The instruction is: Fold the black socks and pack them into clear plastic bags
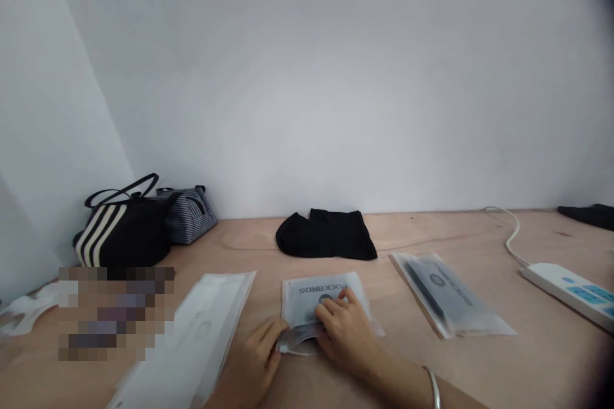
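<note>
A frosted zip bag point(300, 307) printed ROCKBROS lies on the table in front of me, its lettering upside down from my side. Its mouth, nearest me, gapes a little, and a white slider sits at the left corner. My left hand point(261, 348) pinches the bag's left edge near that slider. Over the right side of the mouth, my right hand point(348, 332) grips the bag with curled fingers; its fingertips are partly hidden. Something dark grey shows inside the bag. A silver bangle point(433, 386) circles my right wrist.
Flat frosted bags point(192, 326) are stacked at left; a filled one point(439, 294) lies at right. Black folded fabric point(326, 234) rests near the wall. A black striped bag point(125, 230) and a striped pouch point(189, 214) stand back left. A white power strip point(570, 294) lies far right.
</note>
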The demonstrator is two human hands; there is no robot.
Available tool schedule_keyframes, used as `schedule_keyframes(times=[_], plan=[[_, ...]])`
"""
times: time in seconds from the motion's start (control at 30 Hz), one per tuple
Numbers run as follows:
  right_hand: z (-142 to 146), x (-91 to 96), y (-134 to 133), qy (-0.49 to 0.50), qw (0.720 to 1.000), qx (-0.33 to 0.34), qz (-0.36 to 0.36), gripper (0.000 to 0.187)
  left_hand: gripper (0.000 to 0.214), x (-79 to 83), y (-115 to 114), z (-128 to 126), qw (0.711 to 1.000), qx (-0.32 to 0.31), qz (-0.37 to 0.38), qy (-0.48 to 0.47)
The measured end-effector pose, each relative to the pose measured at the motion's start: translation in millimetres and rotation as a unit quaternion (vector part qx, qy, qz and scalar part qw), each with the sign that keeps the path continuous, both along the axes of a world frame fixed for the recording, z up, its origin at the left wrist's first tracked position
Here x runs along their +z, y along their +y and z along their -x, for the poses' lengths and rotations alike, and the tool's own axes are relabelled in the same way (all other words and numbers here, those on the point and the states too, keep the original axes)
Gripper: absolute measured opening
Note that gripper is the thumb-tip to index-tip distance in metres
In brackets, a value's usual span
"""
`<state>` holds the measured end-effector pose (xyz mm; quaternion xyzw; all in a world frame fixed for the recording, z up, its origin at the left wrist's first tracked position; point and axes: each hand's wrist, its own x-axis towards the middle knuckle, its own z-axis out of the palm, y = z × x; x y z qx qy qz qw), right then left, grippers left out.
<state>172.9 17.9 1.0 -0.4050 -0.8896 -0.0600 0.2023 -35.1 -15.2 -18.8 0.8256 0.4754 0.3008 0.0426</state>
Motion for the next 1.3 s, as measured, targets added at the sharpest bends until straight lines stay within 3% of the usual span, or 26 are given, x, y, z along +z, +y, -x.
schedule_keyframes(times=[0.2, 0.37, 0.57, 0.67, 0.83, 0.97, 1.07, 1.17, 1.3], plan=[[33, -0.6, -7, 0.019, 0.995, 0.100, -0.022, 0.024, 0.026, 7.7, 0, -3, 0.999, 0.013, -0.006, -0.028], [53, -15.9, -7, -0.011, 0.981, 0.154, -0.120, 0.011, 0.032, 6.4, 1, -3, 0.999, -0.017, 0.001, -0.036], [39, -17.5, -8, -0.029, 0.975, 0.164, -0.148, 0.018, 0.033, -1.5, 7, -4, 0.998, -0.039, -0.049, -0.001], [7, -22.1, -10, -0.053, 0.978, 0.147, -0.135, 0.020, 0.026, -2.8, 8, -1, 0.998, -0.022, -0.062, 0.010], [-70, -31.7, -16, -0.033, 0.990, 0.078, -0.111, 0.020, 0.025, -2.7, 8, 2, 0.998, -0.027, -0.057, 0.009], [-108, -17.5, -27, -0.055, 0.996, 0.015, -0.070, 0.018, 0.021, 3.1, 7, 3, 1.000, -0.003, -0.019, 0.009], [-106, 2.7, -29, -0.018, 1.000, 0.004, -0.001, 0.009, 0.026, 16.7, 6, 1, 0.999, 0.005, 0.027, 0.034], [-85, 17.9, -20, 0.032, 0.998, 0.020, 0.047, 0.028, 0.054, 29.6, 11, -13, 0.997, -0.030, 0.039, 0.066], [-53, 17.8, 5, 0.030, 0.994, 0.066, 0.088, 0.050, 0.046, 26.2, 33, -45, 0.993, -0.032, 0.039, 0.110]])
